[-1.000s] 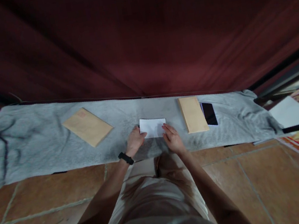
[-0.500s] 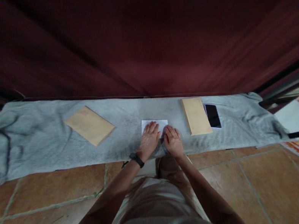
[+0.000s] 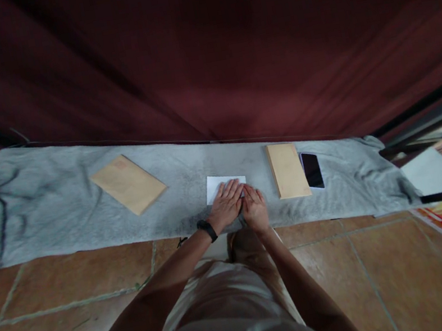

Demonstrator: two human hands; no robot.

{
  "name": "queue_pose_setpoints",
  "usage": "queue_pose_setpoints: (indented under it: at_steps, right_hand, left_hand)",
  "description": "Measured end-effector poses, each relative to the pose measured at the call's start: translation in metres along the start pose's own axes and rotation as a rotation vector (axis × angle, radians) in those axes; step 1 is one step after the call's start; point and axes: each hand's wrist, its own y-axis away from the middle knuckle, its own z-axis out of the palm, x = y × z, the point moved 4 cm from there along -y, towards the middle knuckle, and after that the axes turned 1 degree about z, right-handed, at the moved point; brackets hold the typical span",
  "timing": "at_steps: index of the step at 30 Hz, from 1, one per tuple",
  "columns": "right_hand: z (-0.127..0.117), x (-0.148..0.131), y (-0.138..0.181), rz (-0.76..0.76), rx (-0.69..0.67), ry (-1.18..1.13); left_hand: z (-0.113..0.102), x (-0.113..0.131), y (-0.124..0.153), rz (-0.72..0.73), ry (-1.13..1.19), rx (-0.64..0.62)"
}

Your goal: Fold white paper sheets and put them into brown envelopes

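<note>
A white sheet of paper (image 3: 214, 185), seemingly folded, lies flat on the grey cloth. Pressed down on it is my left hand (image 3: 228, 205), palm down with the fingers stretched out and a dark band at the wrist. My right hand (image 3: 255, 211) is at the paper's right edge, its fingers drawn together and bent over that corner, touching the left fingertips. The two hands hide the paper's lower right part.
Left of my hands a brown envelope (image 3: 129, 184) lies askew. To the right are a stack of brown envelopes (image 3: 289, 170) and a dark-screened phone (image 3: 312, 170). The grey cloth (image 3: 180, 164) covers a narrow bench against a dark red surface (image 3: 207, 88). Tiled floor (image 3: 78, 276) lies below.
My left hand has slid right across the paper, towards my right hand, uncovering more of the paper's left side. My right hand stays at the right edge. The view has shifted slightly.
</note>
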Motion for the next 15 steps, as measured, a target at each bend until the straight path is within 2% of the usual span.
queue_pose_setpoints:
  at_steps: [15]
  right_hand:
    - [0.0022, 0.0039, 0.0005, -0.011, 0.001, 0.035]
  left_hand:
    - [-0.0074, -0.0044, 0.0078, -0.044, -0.006, -0.006]
